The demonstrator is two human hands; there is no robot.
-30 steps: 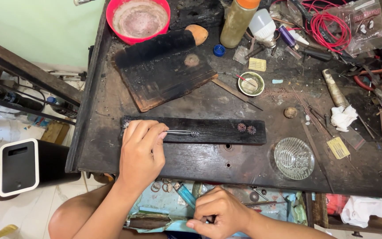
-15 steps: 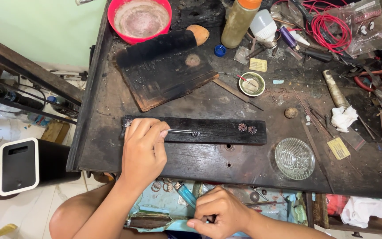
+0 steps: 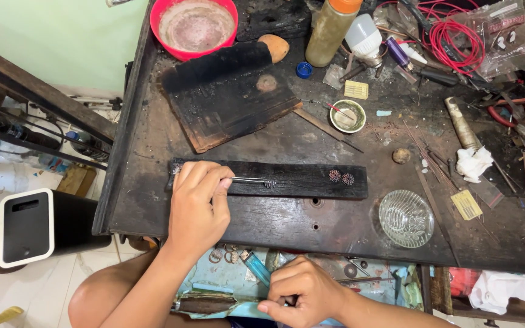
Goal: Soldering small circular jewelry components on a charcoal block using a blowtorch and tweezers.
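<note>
A person's left hand (image 3: 197,203) rests on the near left part of a scorched dark wooden workbench (image 3: 287,225), its fingers pinched around thin metal tweezers (image 3: 251,180) whose tips lie on a long, charred black wooden strip (image 3: 287,180). Toward the right end of that strip sit two small round filigree pieces (image 3: 341,177), side by side and well apart from the tweezer tips. The right hand (image 3: 302,293) is lower, in front of the bench's near edge, its fingers curled together over an open drawer (image 3: 238,285) littered with small metal rings and a blue lighter (image 3: 254,264); what it pinches cannot be made out. Just right of the strip, near the bench edge, stands a clear cut-glass dish (image 3: 406,218). Farther back lie a larger burnt black board (image 3: 229,97), a small white ceramic cup (image 3: 347,116), a red plastic bowl (image 3: 197,27) at the far left and coiled red wire (image 3: 451,36) at the far right.
</note>
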